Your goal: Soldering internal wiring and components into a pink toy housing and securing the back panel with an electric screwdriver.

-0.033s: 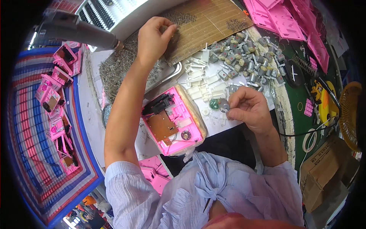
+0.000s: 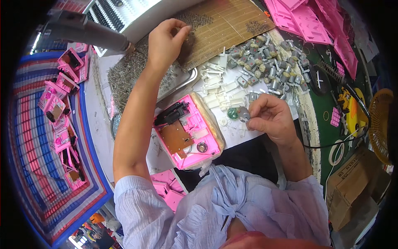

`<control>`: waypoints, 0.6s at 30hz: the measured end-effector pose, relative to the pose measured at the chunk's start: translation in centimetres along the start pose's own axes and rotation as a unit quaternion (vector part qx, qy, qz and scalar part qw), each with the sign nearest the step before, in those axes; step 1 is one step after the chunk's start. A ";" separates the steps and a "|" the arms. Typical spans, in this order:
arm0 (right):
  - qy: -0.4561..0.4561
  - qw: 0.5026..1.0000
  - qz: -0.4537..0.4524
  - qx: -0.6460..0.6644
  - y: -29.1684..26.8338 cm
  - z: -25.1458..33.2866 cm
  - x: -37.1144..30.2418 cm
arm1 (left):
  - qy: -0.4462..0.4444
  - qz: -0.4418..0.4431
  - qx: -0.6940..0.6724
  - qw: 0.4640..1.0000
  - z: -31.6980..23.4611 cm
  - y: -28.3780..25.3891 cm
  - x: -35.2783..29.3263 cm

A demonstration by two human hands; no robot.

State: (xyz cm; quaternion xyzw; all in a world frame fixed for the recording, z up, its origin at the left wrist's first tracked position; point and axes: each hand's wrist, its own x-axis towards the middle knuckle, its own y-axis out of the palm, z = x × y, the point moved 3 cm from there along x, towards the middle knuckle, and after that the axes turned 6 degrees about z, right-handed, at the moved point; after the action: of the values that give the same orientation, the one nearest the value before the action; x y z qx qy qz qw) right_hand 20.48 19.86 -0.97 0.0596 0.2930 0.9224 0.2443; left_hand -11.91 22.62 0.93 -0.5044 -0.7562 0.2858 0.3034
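My left hand (image 2: pixel 166 43) hovers over the tray of small screws (image 2: pixel 134 79), beside the cardboard sheet; thumb and forefinger are closed together, and whatever they pinch is too small to make out. A flat, round grey piece (image 2: pixel 244 114) is pinched in my right hand (image 2: pixel 271 118), near the front edge of the table. Just left of that piece lies a round green item (image 2: pixel 233 113). Between my arms a pink plastic housing (image 2: pixel 202 124) rests on a padded block, with a brown circuit board (image 2: pixel 175 137), a black part (image 2: pixel 172 113) and a small round speaker (image 2: pixel 202 147) inside.
A powered screwdriver (image 2: pixel 89 34) hangs at upper left. Small motors (image 2: pixel 265 62) and white plastic parts (image 2: pixel 213 83) are heaped beyond my right hand. Loose screws lie on the cardboard (image 2: pixel 232 25). Pink shells (image 2: pixel 309 20) pile at far right; assembled pink units (image 2: pixel 62 106) line the left.
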 end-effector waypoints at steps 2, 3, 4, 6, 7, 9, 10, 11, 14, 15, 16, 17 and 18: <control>-0.006 1.000 -0.010 -0.010 0.1 0.4 -0.1 | -0.038 0.052 -0.210 0.976 -0.4 -0.5 -1.0; -0.006 1.000 -0.015 -0.012 0.1 0.8 -0.1 | -0.058 0.077 -0.311 0.946 -0.7 -0.7 -1.9; -0.007 1.000 -0.020 -0.014 0.1 1.1 -0.2 | -0.087 0.091 -0.356 0.926 -1.4 -1.0 -2.9; 0.001 0.996 -0.048 -0.077 -0.6 1.2 -0.5 | -0.142 0.115 -0.444 0.877 -3.4 -1.5 -5.2; 0.007 0.992 -0.061 -0.108 -0.7 1.2 -0.4 | -0.156 0.113 -0.466 0.863 -4.0 -1.7 -6.3; 0.004 0.975 -0.054 -0.214 -0.8 1.3 -0.2 | -0.158 0.135 -0.481 0.852 -4.4 -2.7 -9.2; 0.005 0.962 -0.051 -0.267 -1.0 1.4 0.0 | -0.161 0.148 -0.491 0.843 -4.6 -3.0 -10.9; 0.020 0.944 -0.041 -0.326 -0.9 1.5 0.2 | -0.142 0.118 -0.493 0.850 -5.5 -3.3 -12.9; 0.013 0.863 -0.003 -0.504 -0.7 1.7 0.5 | -0.161 0.129 -0.399 0.893 -6.2 -3.1 -18.9; 0.019 0.837 0.004 -0.547 -0.4 1.7 0.7 | -0.181 0.130 -0.426 0.877 -6.3 -2.5 -20.7; 0.013 0.827 0.022 -0.562 -0.3 1.0 1.1 | -0.209 0.122 -0.446 0.862 -6.3 -2.3 -22.8; 0.007 0.815 0.036 -0.579 -0.4 0.4 1.3 | -0.216 0.107 -0.455 0.857 -6.1 -2.1 -24.5; 0.000 0.803 0.051 -0.594 -0.3 0.1 1.6 | -0.224 0.090 -0.462 0.853 -5.9 -1.8 -26.1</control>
State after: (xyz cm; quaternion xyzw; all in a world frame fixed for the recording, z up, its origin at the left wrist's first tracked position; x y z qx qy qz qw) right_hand 19.22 20.86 -1.14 -0.0822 -0.3162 0.9269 0.1845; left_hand -0.55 -1.64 1.70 -0.5747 -0.7999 0.0345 -0.1692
